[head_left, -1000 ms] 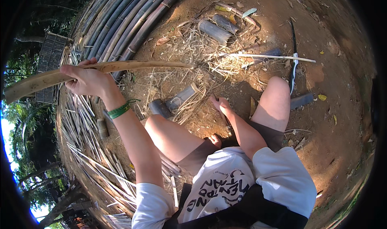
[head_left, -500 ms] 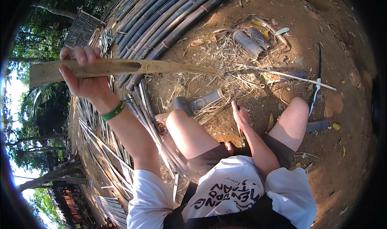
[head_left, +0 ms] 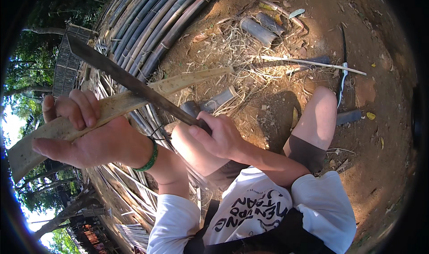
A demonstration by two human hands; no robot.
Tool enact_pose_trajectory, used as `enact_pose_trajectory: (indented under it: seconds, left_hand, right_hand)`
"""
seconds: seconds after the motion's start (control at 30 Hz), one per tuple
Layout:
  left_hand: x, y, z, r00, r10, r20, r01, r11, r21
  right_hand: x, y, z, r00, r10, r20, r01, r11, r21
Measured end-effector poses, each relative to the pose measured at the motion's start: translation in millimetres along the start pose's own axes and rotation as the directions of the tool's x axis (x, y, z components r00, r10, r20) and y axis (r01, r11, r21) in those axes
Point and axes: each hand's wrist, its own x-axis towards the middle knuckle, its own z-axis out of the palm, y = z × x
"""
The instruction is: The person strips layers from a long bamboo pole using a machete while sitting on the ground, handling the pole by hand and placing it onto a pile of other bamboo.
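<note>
My left hand is closed around the wide end of a split bamboo piece, pale tan and tapering toward its far tip. A green cord bracelet circles that wrist. My right hand grips the handle end of a machete, whose long dark blade points up and to the left. The blade crosses over the bamboo piece just beyond my left fingers; whether its edge touches the bamboo I cannot tell. Most of the machete's handle is hidden inside my right fist.
Long bamboo poles lie side by side at the far left. Cut bamboo sections rest among shavings on the dirt. A thin pale stick and a long dark blade with a white handle lie to the right. Split strips cover the ground at left.
My right hand has risen from between my knees, bringing the machete up across the bamboo. My left hand has come lower and nearer, tilting the bamboo so its wide end drops.
</note>
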Motion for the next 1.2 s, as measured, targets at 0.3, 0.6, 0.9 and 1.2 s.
enact_pose_trajectory:
  seconds: [0.3,0.6,0.9,1.2]
  left_hand:
    - [-22,12,-16,0.997,0.059,0.041,-0.057,0.997,-0.041]
    - [-20,14,-35,0.985,0.003,0.170,0.023,0.988,-0.150]
    - [-22,12,-39,0.998,0.060,-0.004,-0.060,0.998,-0.038]
    - [-18,13,-41,1.000,0.018,-0.017,-0.020,0.990,-0.140]
  right_hand:
    - [-16,61,-9,0.909,0.414,0.045,-0.416,0.904,0.099]
    - [-25,198,-12,0.751,0.660,-0.023,-0.659,0.751,0.050]
    - [-15,124,-7,0.973,0.231,0.001,-0.230,0.966,-0.118]
    - [-9,270,-42,0.598,0.794,-0.110,-0.796,0.571,-0.203]
